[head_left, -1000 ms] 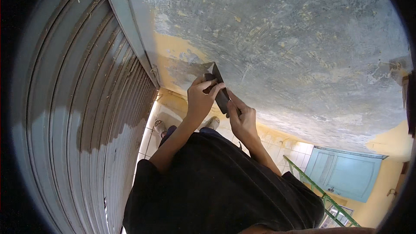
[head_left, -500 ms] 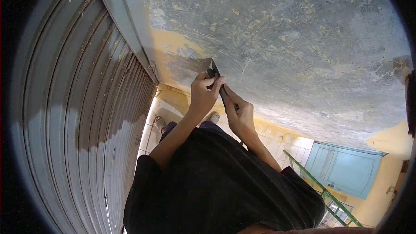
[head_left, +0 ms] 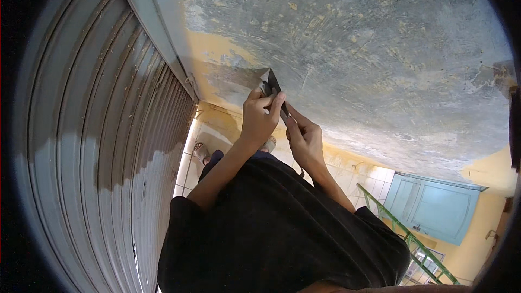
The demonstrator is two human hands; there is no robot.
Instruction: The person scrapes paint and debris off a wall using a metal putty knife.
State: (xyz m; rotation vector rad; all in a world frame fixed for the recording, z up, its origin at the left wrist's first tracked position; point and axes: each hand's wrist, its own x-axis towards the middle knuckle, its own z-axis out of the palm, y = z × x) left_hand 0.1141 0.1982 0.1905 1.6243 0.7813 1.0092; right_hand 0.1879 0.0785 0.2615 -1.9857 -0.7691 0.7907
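Observation:
My left hand (head_left: 260, 118), closed, holds a putty knife (head_left: 266, 82) with a dark handle and a pale metal blade in front of the wall. My right hand (head_left: 306, 140) is lower and to the right, its fingers closed on the near end of a long dark flat-bladed tool (head_left: 275, 82). This tool slants up past my left fingertips, and the two blades come together at their upper ends. Fingers hide much of both handles. Behind them rises a wall (head_left: 347, 59) with grey patches, scratches and remaining yellow paint.
A grey corrugated shutter (head_left: 70, 130) stands close on the left. Pale tiles (head_left: 342, 176) cover the floor around my sandalled feet (head_left: 201, 151). At lower right are a green metal rail (head_left: 401, 228) and a light-blue cupboard door (head_left: 431, 206).
Both hands have shifted slightly right with the tools. The pale blade at my left hand shows more broadly now, and the dark tool has tilted a little.

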